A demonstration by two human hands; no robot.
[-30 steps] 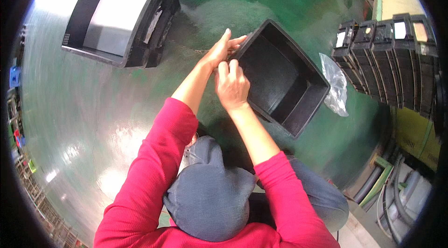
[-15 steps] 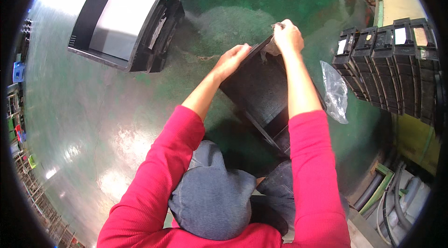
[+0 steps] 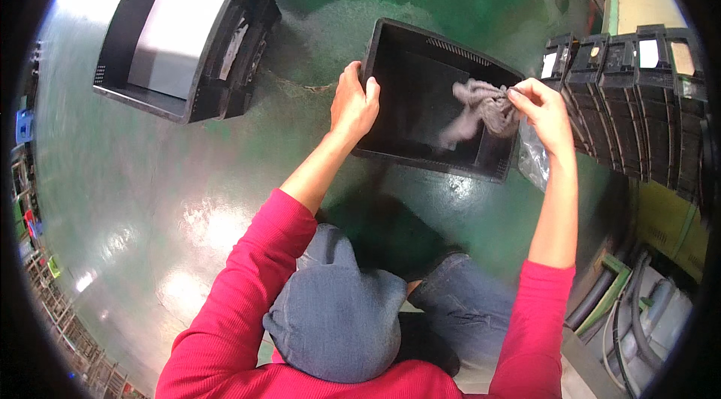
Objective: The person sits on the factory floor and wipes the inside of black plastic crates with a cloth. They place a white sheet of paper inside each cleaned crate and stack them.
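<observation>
Green floor (image 3: pixel 210 174): glossy, with another black crate (image 3: pixel 215 61) at left and a row of dark bins (image 3: pixel 627 110) at right.
Black tub (image 3: pixel 409 99): swung round from half a second ago, its long side now facing the person.
Gray rag (image 3: pixel 496 110): earlier bunched at the tub's far corner, now loose, partly blurred, over its right end.
Right hand (image 3: pixel 544 114): fingertips pinched on the rag, which trails leftward from them.
Left hand (image 3: pixel 354 108): thumb parted from fingers, gripping the tub's left wall.

Smooth black plastic bin (image 3: pixel 409 80), soft wrinkled cloth (image 3: pixel 496 114), glossy green floor (image 3: pixel 248 166), thin clear plastic film (image 3: pixel 533 160), ribbed knit sleeves (image 3: pixel 240 279)
</observation>
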